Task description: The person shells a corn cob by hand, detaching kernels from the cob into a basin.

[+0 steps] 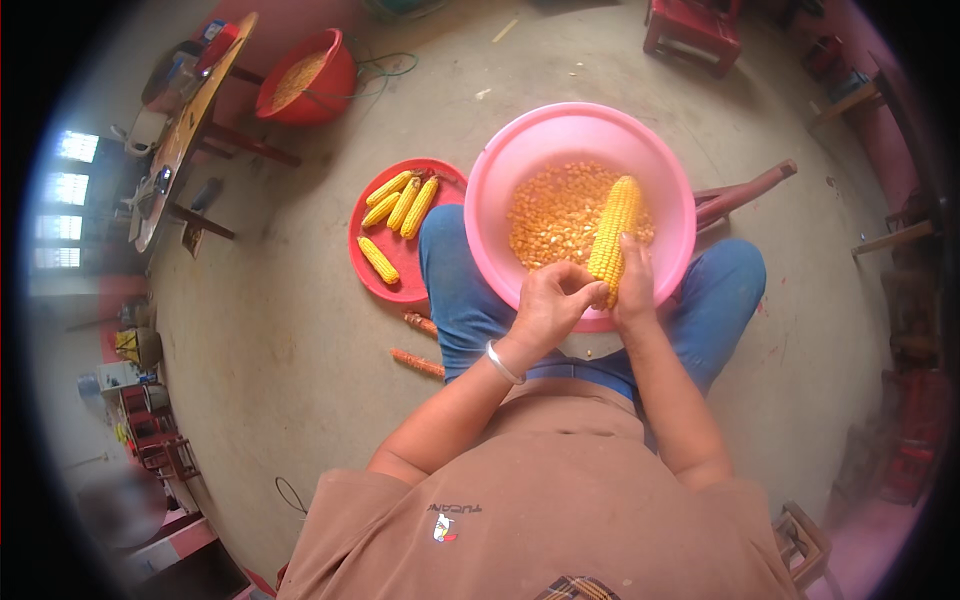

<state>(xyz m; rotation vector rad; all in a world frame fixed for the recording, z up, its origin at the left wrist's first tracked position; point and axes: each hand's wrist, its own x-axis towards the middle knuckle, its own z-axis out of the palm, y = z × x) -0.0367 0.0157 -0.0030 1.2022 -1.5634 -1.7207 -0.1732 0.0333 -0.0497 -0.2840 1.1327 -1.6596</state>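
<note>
My right hand [637, 281] grips a yellow ear of corn [616, 225] by its lower part, its far end tilted up over a pink plastic basin [581, 124]. At the near end of the ear, the thumb and bent fingers of my left hand [556, 300] touch or almost touch the kernels; whether a loose kernel is between them is hidden. Loose corn kernels [555, 217] cover the basin's bottom. The basin stands between my knees. Left of it, a red round tray [390, 262] holds several ears of corn [405, 202], one lying apart from the others.
Two bare reddish cobs [417, 362] lie on the concrete floor by my left leg. A red tub [341, 79] of kernels stands at the far left beside a wooden table [196, 112]. A red stool [694, 34] is at the far right. A wooden leg [750, 191] juts out behind the basin.
</note>
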